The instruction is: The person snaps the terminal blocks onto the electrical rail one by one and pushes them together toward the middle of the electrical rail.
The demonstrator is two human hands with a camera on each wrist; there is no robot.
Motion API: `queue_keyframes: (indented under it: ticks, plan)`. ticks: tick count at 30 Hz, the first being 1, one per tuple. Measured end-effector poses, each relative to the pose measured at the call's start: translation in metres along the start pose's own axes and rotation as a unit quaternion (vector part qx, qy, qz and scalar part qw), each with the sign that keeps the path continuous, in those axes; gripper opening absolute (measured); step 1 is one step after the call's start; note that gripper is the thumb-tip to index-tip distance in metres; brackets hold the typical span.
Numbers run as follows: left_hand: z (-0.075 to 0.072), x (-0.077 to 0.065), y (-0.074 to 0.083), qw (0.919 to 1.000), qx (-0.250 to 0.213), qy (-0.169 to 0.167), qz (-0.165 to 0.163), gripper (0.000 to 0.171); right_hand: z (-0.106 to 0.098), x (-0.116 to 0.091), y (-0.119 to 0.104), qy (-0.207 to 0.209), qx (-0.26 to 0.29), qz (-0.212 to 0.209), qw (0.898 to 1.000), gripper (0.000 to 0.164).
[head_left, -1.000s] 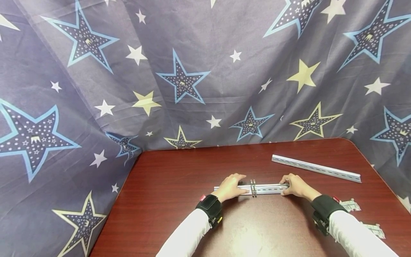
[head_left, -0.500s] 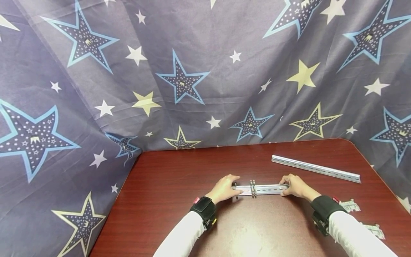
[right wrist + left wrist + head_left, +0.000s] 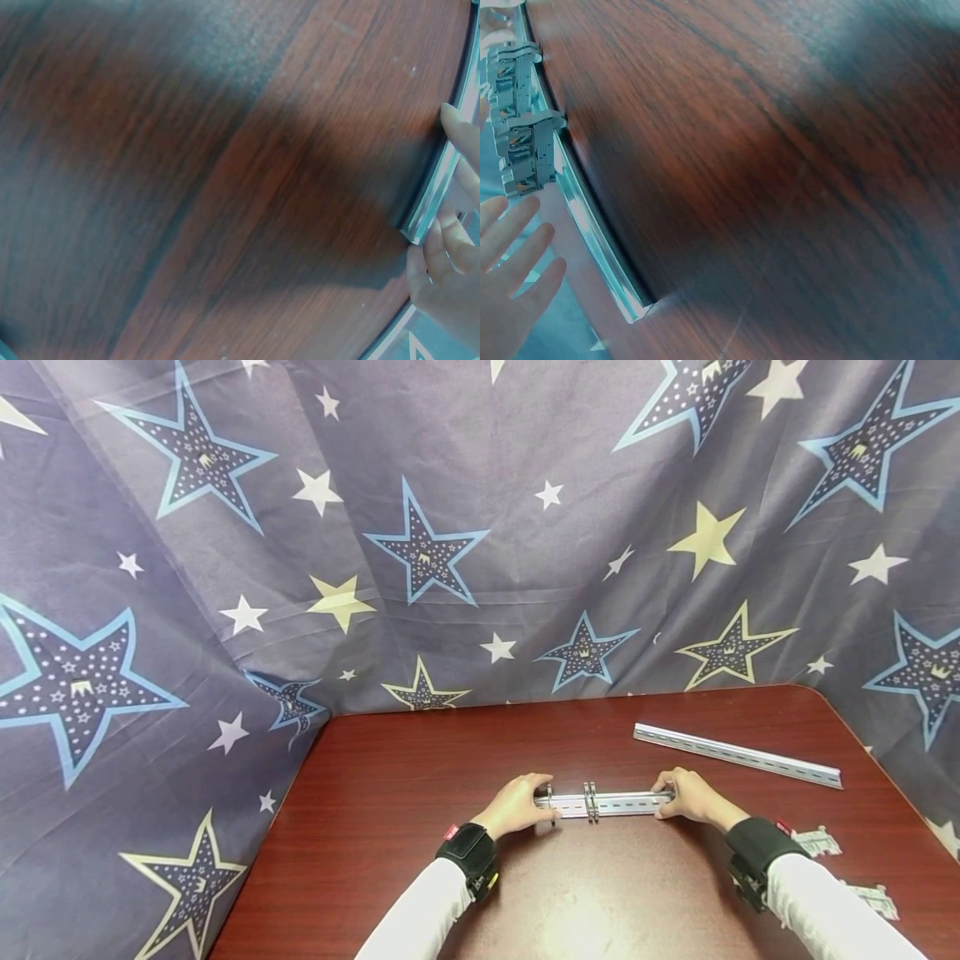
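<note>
A slotted metal DIN rail lies crosswise on the table. Thin grey terminal blocks sit across its middle, and another terminal block stands on the rail farther left. My left hand is at the rail's left end, thumb and fingers on either side. In the left wrist view, the fingers are extended and apart, close to the nearer terminal block. At the opposite end, my right hand grips the rail, thumb on the near edge and fingers on the far side.
Behind, toward the right, a second DIN rail lies at a slant. Two loose terminal blocks lie beside the right forearm, partly covered by it. A star-patterned curtain hangs behind the table.
My left hand has slid left along the rail and drawn back a little, exposing the left terminal block. My right hand has kept its grip in the same place.
</note>
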State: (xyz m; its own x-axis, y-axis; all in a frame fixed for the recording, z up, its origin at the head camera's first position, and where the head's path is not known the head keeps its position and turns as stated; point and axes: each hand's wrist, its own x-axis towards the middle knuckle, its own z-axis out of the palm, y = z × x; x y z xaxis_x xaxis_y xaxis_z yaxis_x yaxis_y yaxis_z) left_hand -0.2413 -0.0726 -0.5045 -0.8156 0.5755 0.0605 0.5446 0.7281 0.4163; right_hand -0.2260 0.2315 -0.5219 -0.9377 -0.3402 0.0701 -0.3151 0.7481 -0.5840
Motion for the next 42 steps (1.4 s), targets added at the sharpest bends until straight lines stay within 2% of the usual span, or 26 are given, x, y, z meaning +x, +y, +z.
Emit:
queue_keyframes:
  ticks: [6,13,20,23,24,27,30,42]
  plan:
    - [0.003,0.0,-0.004,1.0,0.001,0.001,0.008,0.056,0.0,-0.002,0.0,0.001,-0.002,-0.004,1.0,0.029]
    - [0.005,0.0,-0.005,0.9999,-0.011,0.001,0.0,0.052,-0.001,-0.002,0.002,0.005,0.009,-0.012,1.0,0.03]
    - [0.008,0.005,-0.002,0.9999,-0.012,0.003,0.006,0.051,0.011,0.005,0.036,0.026,0.043,-0.067,0.996,0.033]
    - [0.01,0.007,0.002,0.9999,-0.012,0.003,0.005,0.05,0.009,0.004,0.031,0.022,0.038,-0.053,0.998,0.032]
    - [0.01,0.008,0.003,0.9999,-0.011,0.003,0.004,0.05,0.004,0.001,0.02,0.013,0.027,-0.028,0.999,0.033]
    - [0.012,0.01,0.007,1.0,-0.008,0.003,0.002,0.051,0.0,-0.002,0.005,0.003,0.009,-0.005,1.0,0.03]
    - [0.013,0.012,0.011,1.0,-0.004,0.004,0.001,0.051,-0.002,-0.004,-0.002,-0.001,0.002,0.0,1.0,0.029]
    - [0.019,0.02,0.022,0.9999,0.013,0.005,0.004,0.051,0.001,-0.001,0.002,0.004,0.019,0.003,1.0,0.029]
